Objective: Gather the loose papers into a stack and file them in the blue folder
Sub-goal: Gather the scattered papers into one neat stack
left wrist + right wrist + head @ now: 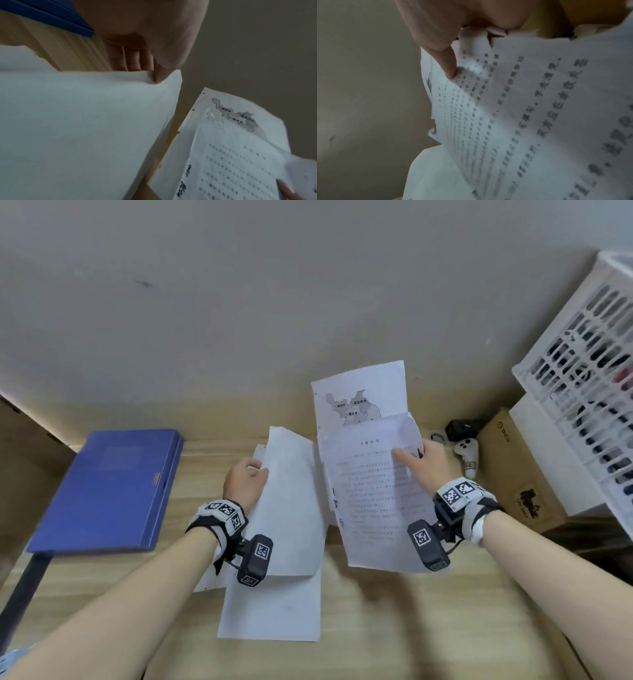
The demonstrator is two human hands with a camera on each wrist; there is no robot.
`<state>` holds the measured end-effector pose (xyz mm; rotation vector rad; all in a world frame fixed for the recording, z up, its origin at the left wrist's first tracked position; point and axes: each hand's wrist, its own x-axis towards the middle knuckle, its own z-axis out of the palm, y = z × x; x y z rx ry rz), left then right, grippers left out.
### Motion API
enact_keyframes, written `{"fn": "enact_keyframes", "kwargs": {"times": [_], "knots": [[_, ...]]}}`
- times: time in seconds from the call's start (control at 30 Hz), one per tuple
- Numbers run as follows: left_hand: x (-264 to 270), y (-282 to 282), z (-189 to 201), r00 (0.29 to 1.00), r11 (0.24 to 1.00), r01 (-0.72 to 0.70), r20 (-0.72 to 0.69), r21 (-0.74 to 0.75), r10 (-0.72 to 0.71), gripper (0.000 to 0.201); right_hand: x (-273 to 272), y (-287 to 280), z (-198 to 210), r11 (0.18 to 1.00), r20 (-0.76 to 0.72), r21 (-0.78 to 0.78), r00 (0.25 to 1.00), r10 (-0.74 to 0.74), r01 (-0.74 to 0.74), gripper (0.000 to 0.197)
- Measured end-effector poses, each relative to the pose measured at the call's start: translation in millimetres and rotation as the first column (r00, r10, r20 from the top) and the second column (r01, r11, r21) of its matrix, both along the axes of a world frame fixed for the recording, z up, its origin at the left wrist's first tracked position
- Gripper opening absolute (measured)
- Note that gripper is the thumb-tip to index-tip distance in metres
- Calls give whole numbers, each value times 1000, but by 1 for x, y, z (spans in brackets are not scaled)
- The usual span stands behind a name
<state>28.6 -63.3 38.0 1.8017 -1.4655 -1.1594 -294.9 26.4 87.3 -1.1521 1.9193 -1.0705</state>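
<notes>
My left hand [247, 478] pinches the left edge of a blank white sheet [291, 508], lifted off the wooden desk; the wrist view shows its thumb on the blank sheet [85, 115]. Another blank sheet [274, 611] lies flat beneath it. My right hand [423, 462] grips the right edge of a printed text sheet [373, 501], thumb on top, as the right wrist view shows on the text sheet [530, 108]. A sheet with a map [359, 395] lies behind it against the wall. The closed blue folder [116, 487] sits at the left of the desk.
A white plastic basket [589, 378] and a white box stand at the right, with a cardboard box [517, 470] beside them. A white controller [467, 455] and a small black device [462, 429] lie near the wall. A dark bar [24, 601] runs under the folder.
</notes>
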Motion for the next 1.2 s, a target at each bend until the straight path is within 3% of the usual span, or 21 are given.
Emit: {"fn": "enact_keyframes", "kwargs": {"times": [0.13, 0.27, 0.5, 0.6, 0.7, 0.8, 1.0, 1.2], "knots": [[-1, 4, 5, 1000, 998, -12, 24, -61, 14, 14, -25, 5, -32, 989, 36, 76, 991, -130, 127, 29], [-9, 17, 3, 996, 994, -22, 82, -111, 31, 9, -43, 11, -90, 941, -29, 271, 979, -202, 202, 29], [-28, 31, -1, 998, 991, -37, 39, -126, 42, 6, -49, 14, -166, 864, -65, 462, 979, -192, 200, 24], [-51, 36, 5, 999, 996, 45, -11, -83, -46, 8, -43, 12, -170, 881, -82, 440, 985, -151, 172, 10], [-84, 41, -1, 987, 988, 152, -46, -15, -152, 15, -48, 17, -173, 924, -205, 340, 973, -108, 175, 43], [-128, 47, -13, 950, 950, 305, -80, 62, -300, 18, -59, 30, -172, 946, -264, 293, 963, -57, 136, 57], [-210, 55, -68, 875, 852, 485, -93, 198, -476, 18, -89, 56, -171, 944, -198, 312, 979, -48, 109, 44], [-240, 63, -126, 804, 754, 572, -36, 323, -594, 34, -102, 76, -189, 933, -187, 349, 982, -25, 90, 33]]}}
